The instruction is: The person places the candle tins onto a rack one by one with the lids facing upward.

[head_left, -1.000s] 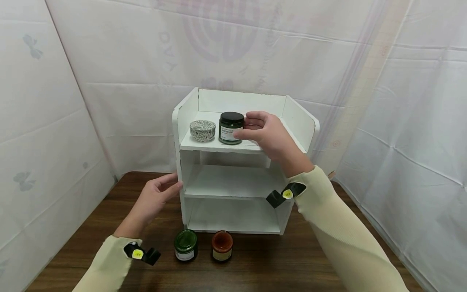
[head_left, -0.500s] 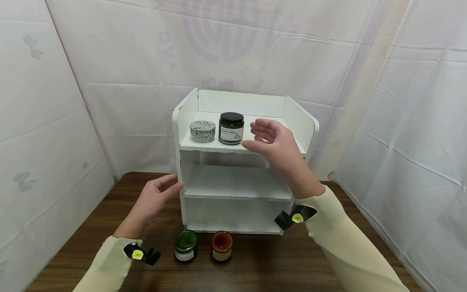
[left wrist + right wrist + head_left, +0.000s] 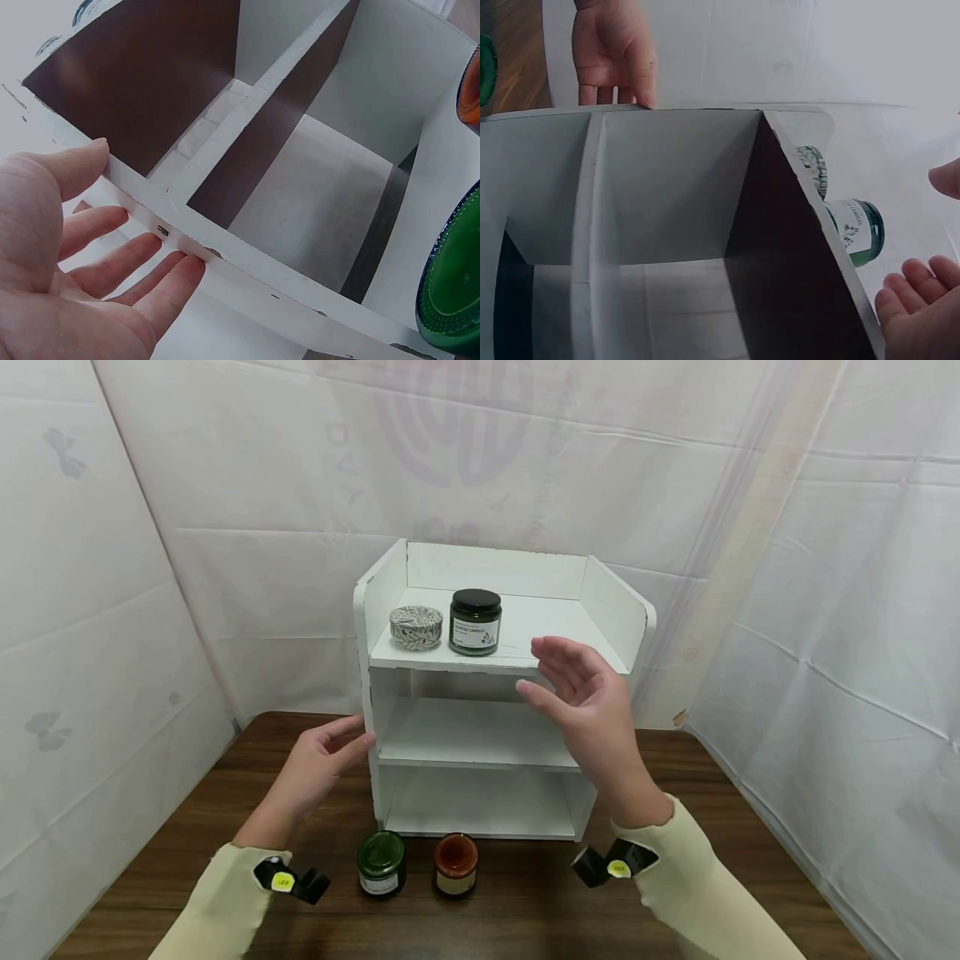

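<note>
Lower and farther right in the head view than half a second ago, the right hand (image 3: pixel 588 714) has drawn away from the black-lidded candle jar (image 3: pixel 476 625). Its thumb and fingers stand apart with nothing between them, at right of centre, in front of the white shelf unit (image 3: pixel 480 731). Up and left of it, the jar stands upright on the top shelf, just beside a leaf-patterned tin (image 3: pixel 416 628). At left centre, the left hand (image 3: pixel 318 760) touches the unit's side panel; a green jar (image 3: pixel 381 864) and an orange jar (image 3: pixel 456 866) stand on the counter (image 3: pixel 540 902) at bottom centre

Left wrist view: the left hand fills the lower left, thumb on the panel's front edge, fingertips against its outer face. Both counter jars are cut off at the right edge

Right wrist view: the right hand's parted thumb and fingertips show at lower right, near the candle jar but apart from it; the left hand is at upper left
</note>
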Demonstrator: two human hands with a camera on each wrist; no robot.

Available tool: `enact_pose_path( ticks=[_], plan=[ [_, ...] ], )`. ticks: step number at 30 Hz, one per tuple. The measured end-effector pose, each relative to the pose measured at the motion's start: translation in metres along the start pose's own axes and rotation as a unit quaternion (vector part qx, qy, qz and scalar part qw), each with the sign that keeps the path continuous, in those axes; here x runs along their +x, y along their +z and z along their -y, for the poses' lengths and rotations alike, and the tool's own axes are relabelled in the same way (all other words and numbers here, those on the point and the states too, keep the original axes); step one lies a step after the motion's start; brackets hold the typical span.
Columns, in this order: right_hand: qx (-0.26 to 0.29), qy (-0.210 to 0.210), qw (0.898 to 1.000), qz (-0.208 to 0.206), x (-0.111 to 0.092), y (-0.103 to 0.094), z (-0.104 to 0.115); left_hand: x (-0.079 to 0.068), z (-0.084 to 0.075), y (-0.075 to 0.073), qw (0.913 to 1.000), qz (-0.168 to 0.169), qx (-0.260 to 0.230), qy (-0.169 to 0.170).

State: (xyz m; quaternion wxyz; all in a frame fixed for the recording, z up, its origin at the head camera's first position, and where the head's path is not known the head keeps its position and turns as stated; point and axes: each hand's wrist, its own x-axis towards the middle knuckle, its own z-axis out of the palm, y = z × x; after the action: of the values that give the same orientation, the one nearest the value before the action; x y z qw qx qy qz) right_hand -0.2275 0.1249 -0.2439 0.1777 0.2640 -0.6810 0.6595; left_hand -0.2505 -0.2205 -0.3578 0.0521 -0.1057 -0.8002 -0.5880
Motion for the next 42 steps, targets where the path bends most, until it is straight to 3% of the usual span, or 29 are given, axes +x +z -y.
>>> enact_pose_path(
  ticks=[23, 30, 34, 42],
  plan=[
    [0.049, -0.074, 0.996, 0.005, -0.072, 0.013, -0.061, 0.003, 0.001, 0.002, 0.9999, 0.003, -0.012, 0.010],
    [0.095, -0.100, 0.990, 0.006, -0.087, 0.019, -0.081, 0.002, 0.002, 0.002, 0.9998, 0.002, -0.015, 0.010],
    [0.108, -0.102, 0.989, 0.012, -0.093, 0.022, -0.091, 0.001, 0.001, 0.002, 0.9999, 0.000, -0.013, 0.004],
    [0.119, -0.064, 0.991, 0.026, -0.109, 0.026, -0.113, 0.000, 0.001, 0.001, 1.0000, 0.002, -0.009, 0.001]
  ],
)
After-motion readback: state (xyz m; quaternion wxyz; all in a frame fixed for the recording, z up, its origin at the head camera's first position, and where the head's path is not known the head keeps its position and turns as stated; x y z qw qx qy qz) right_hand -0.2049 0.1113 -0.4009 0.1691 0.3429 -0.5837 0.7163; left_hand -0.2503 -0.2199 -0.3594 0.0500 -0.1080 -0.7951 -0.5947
